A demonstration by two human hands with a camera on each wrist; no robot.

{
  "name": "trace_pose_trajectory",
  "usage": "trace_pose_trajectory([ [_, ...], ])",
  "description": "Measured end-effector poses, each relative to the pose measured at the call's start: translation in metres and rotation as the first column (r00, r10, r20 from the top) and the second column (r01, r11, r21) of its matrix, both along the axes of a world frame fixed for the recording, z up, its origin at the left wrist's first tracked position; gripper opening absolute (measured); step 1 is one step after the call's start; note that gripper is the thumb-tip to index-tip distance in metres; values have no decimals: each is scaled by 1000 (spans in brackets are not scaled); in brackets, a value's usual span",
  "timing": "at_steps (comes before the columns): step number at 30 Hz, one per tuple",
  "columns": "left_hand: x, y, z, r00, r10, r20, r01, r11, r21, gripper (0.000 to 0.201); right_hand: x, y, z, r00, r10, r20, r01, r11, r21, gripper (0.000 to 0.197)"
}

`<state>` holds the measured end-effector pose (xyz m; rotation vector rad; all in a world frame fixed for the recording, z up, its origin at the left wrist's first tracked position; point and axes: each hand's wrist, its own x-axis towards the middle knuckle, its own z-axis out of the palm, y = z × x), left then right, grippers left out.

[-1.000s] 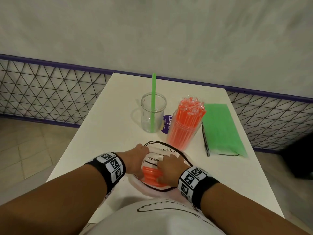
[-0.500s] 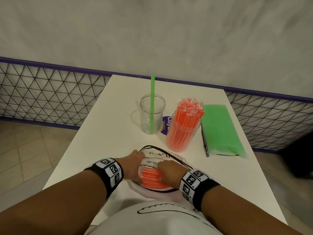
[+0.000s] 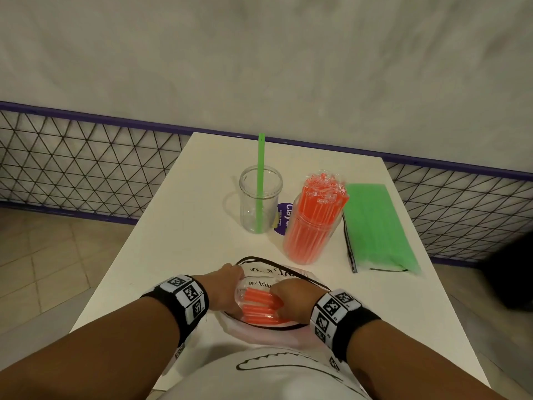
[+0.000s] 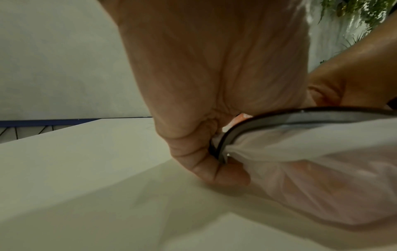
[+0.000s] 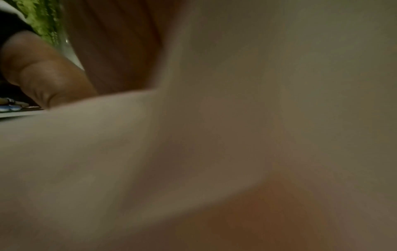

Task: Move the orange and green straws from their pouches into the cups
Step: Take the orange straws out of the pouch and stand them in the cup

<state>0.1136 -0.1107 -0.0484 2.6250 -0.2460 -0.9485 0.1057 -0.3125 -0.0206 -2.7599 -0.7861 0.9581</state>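
Note:
A clear pouch (image 3: pixel 277 274) with a black rim lies at the table's near edge and holds several orange straws (image 3: pixel 256 308). My left hand (image 3: pixel 230 287) pinches the pouch's left rim (image 4: pixel 225 141). My right hand (image 3: pixel 281 298) is inside the mouth, fingers curled over the orange straws. Farther back, a clear cup (image 3: pixel 259 206) holds one green straw (image 3: pixel 261 168). Beside it stands a second cup (image 3: pixel 308 238) packed with orange straws. A green straw pouch (image 3: pixel 375 226) lies at the right. The right wrist view is blurred by pouch plastic; only a thumb (image 5: pixel 43 76) shows.
The white table (image 3: pixel 173 255) is narrow, and its left and right edges drop to a tiled floor. A purple sticker (image 3: pixel 284 219) lies between the cups. A mesh fence (image 3: pixel 86 168) and a wall stand behind the table. My white shirt (image 3: pixel 259 370) covers the near edge.
My right hand has drawn slightly back toward me inside the pouch, so more of the orange straws shows. The left hand keeps its hold on the rim.

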Motion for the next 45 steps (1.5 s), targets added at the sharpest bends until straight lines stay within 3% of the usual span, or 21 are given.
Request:
trace_pose_trajectory([
  [3,0,-1,0,1000,-3,9,3,1000,11,94,-2,0,-1,1000,14,15,-14,1000,-16,11],
  [8,1,2,-1,1000,-15,-8,16,999,51,97,-1,-3,17,992,-101,69,86,977,197,10],
  [11,6,1,12,992,-104,-71,113,984,137,96,6,-7,38,978,-207,-11,195,906,375,4],
  [14,17,-1,47,966,-165,-200,202,963,179,85,7,-13,71,933,-330,-147,357,784,509,11],
  [16,28,-3,75,970,-164,-179,191,971,147,74,5,-21,102,891,-413,-189,434,651,622,13],
  [18,41,-9,99,992,-107,-59,110,993,49,74,3,-32,133,829,-501,-249,482,414,772,16],
  [21,58,-31,124,989,58,136,-29,977,-209,99,9,-55,170,696,-650,-306,431,38,902,24],
  [23,70,-52,135,971,132,200,-57,939,-340,117,20,-69,182,584,-771,-254,347,-46,937,19],
  [26,85,-85,142,957,196,213,-80,887,-456,132,37,-74,184,440,-874,-207,322,-62,945,13],
  [30,98,-113,137,949,213,231,-71,861,-503,132,54,-64,172,373,-905,-203,370,-56,928,9],
  [35,103,-114,127,935,243,260,-81,857,-508,88,66,-61,163,302,-919,-254,268,-174,948,12],
  [39,99,-112,127,916,218,337,-54,900,-434,73,68,-60,163,278,-900,-336,154,-304,940,12],
  [41,98,-114,127,911,206,358,-48,914,-404,68,71,-57,159,263,-913,-313,128,-288,949,19],
  [45,94,-115,130,908,215,359,-49,907,-418,62,69,-46,139,235,-960,-154,120,-128,984,20],
])
